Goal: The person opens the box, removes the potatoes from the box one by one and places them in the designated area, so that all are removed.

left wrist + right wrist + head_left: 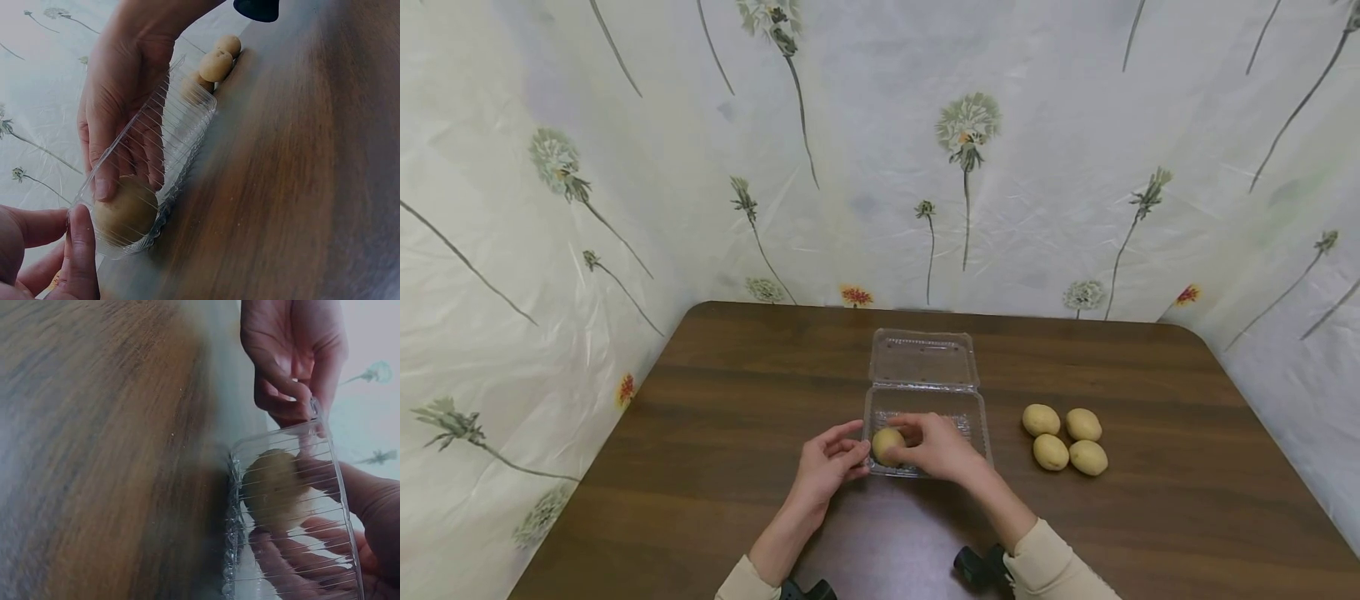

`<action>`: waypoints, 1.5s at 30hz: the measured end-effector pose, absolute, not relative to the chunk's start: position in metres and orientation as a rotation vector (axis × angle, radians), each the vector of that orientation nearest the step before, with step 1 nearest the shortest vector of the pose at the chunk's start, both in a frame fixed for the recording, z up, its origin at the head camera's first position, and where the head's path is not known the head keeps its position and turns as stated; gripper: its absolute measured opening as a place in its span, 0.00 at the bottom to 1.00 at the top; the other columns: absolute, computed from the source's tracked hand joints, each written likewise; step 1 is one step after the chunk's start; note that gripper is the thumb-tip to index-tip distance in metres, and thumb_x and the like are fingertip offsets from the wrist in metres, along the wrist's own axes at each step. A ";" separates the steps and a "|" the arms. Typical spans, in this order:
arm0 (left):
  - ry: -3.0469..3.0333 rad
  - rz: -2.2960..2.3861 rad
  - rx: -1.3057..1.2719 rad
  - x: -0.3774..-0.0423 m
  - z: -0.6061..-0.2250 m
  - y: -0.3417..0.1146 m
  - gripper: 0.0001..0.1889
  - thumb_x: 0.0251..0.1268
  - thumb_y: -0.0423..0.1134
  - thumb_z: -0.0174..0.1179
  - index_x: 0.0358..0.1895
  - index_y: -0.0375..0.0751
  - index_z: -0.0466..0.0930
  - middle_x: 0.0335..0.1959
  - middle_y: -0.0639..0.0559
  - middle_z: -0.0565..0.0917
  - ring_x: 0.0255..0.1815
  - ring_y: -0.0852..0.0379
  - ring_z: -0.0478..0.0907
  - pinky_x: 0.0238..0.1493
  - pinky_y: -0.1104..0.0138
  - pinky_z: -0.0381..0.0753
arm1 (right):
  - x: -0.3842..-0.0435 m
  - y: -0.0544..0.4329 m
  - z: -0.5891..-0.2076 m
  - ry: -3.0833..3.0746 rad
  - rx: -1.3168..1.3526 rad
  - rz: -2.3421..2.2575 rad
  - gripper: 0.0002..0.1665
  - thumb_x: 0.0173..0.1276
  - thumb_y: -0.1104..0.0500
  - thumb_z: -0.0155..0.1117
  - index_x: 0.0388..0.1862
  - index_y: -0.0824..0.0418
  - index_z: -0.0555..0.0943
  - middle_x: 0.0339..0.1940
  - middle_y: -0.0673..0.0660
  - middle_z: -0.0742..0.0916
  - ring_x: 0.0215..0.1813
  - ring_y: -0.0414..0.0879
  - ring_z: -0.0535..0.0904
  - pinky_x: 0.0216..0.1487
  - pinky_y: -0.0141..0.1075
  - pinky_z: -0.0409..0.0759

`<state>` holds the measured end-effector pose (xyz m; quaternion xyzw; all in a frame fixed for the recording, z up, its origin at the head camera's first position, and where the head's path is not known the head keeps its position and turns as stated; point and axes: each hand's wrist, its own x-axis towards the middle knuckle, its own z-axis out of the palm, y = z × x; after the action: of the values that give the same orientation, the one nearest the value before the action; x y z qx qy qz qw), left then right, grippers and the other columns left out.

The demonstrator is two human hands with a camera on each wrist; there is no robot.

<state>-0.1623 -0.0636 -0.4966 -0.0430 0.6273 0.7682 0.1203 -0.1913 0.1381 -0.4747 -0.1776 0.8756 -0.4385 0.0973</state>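
Observation:
A clear plastic clamshell box [925,472] stands on the table, its lid [923,358] folded back. Inside its near left corner is a potato [885,445], yellow and rounded. My right hand [942,450] reaches into the box and holds this potato between thumb and fingers; the left wrist view shows the thumb on the potato [127,212]. With thumb and forefinger my left hand [826,467] pinches the box's rim at the near left corner, as the right wrist view also shows at the rim [314,409].
Several more potatoes [1050,452] sit in a cluster on the brown wooden table [737,400], right of the box. Behind the table and along both sides hangs a pale sheet [865,167] with dandelion prints. Dark wrist devices [981,568] are strapped near the beige sleeves.

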 end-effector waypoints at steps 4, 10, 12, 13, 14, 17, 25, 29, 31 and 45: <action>1.831 2.249 -0.130 -0.163 -0.497 -0.064 0.23 0.63 0.32 0.66 0.61 0.31 0.75 0.32 0.48 0.81 0.32 0.58 0.80 0.38 0.65 0.86 | -0.191 0.137 -0.475 2.583 -0.525 -1.329 0.27 0.59 0.54 0.75 0.55 0.64 0.82 0.45 0.59 0.87 0.44 0.49 0.85 0.43 0.41 0.84; 1.821 2.261 -0.126 -0.163 -0.499 -0.064 0.23 0.63 0.31 0.66 0.61 0.31 0.75 0.32 0.49 0.81 0.32 0.58 0.80 0.38 0.65 0.86 | -0.190 0.137 -0.476 2.589 -0.538 -1.375 0.27 0.58 0.58 0.76 0.55 0.66 0.81 0.46 0.61 0.87 0.44 0.51 0.85 0.45 0.42 0.85; 1.821 2.262 -0.126 -0.163 -0.499 -0.064 0.23 0.63 0.31 0.66 0.61 0.31 0.75 0.32 0.49 0.81 0.32 0.58 0.80 0.38 0.65 0.86 | -0.190 0.137 -0.476 2.585 -0.541 -1.394 0.27 0.58 0.59 0.76 0.55 0.67 0.81 0.47 0.62 0.87 0.45 0.51 0.85 0.45 0.42 0.85; 1.822 2.263 -0.126 -0.163 -0.499 -0.064 0.23 0.63 0.31 0.66 0.61 0.31 0.75 0.32 0.49 0.81 0.31 0.58 0.80 0.38 0.65 0.86 | -0.190 0.138 -0.476 2.583 -0.540 -1.401 0.27 0.58 0.59 0.76 0.56 0.67 0.81 0.47 0.62 0.87 0.45 0.51 0.85 0.45 0.41 0.85; 1.822 2.263 -0.127 -0.163 -0.499 -0.064 0.23 0.63 0.31 0.66 0.61 0.31 0.75 0.32 0.49 0.81 0.31 0.58 0.80 0.38 0.65 0.86 | -0.190 0.138 -0.476 2.582 -0.540 -1.408 0.27 0.58 0.59 0.76 0.56 0.67 0.81 0.47 0.61 0.87 0.45 0.51 0.85 0.45 0.41 0.85; 1.817 2.268 -0.131 -0.164 -0.499 -0.064 0.23 0.63 0.30 0.66 0.61 0.31 0.76 0.32 0.49 0.81 0.31 0.58 0.80 0.37 0.65 0.86 | -0.189 0.139 -0.475 2.589 -0.533 -1.423 0.28 0.58 0.59 0.76 0.57 0.66 0.81 0.48 0.61 0.86 0.46 0.52 0.85 0.46 0.42 0.85; 1.812 2.271 -0.138 -0.164 -0.500 -0.063 0.23 0.63 0.30 0.66 0.61 0.31 0.75 0.31 0.49 0.81 0.31 0.59 0.79 0.37 0.65 0.86 | -0.185 0.143 -0.469 2.618 -0.552 -1.444 0.27 0.59 0.56 0.75 0.57 0.64 0.81 0.49 0.59 0.86 0.48 0.53 0.84 0.47 0.43 0.84; 1.820 2.264 -0.139 -0.164 -0.500 -0.064 0.23 0.63 0.31 0.66 0.61 0.31 0.76 0.31 0.49 0.80 0.31 0.58 0.79 0.37 0.65 0.86 | -0.182 0.145 -0.466 2.626 -0.552 -1.458 0.27 0.59 0.56 0.76 0.57 0.63 0.82 0.49 0.57 0.87 0.48 0.52 0.84 0.53 0.46 0.81; 1.822 2.262 -0.140 -0.164 -0.500 -0.064 0.23 0.63 0.31 0.66 0.61 0.31 0.75 0.32 0.49 0.80 0.31 0.58 0.79 0.37 0.65 0.86 | -0.180 0.147 -0.465 2.640 -0.546 -1.450 0.27 0.59 0.55 0.76 0.57 0.62 0.82 0.49 0.56 0.87 0.48 0.50 0.85 0.66 0.53 0.68; 1.840 2.251 -0.149 -0.164 -0.498 -0.063 0.23 0.63 0.31 0.66 0.61 0.32 0.76 0.32 0.48 0.81 0.31 0.58 0.79 0.38 0.65 0.86 | -0.168 0.155 -0.461 2.588 -0.530 -1.583 0.29 0.58 0.59 0.76 0.58 0.67 0.80 0.53 0.62 0.84 0.51 0.53 0.83 0.49 0.37 0.83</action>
<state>-0.1638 -0.0632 -0.4983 -0.0509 0.6279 0.7680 0.1150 -0.1679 0.1555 -0.4608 -0.1722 0.8400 -0.5136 0.0310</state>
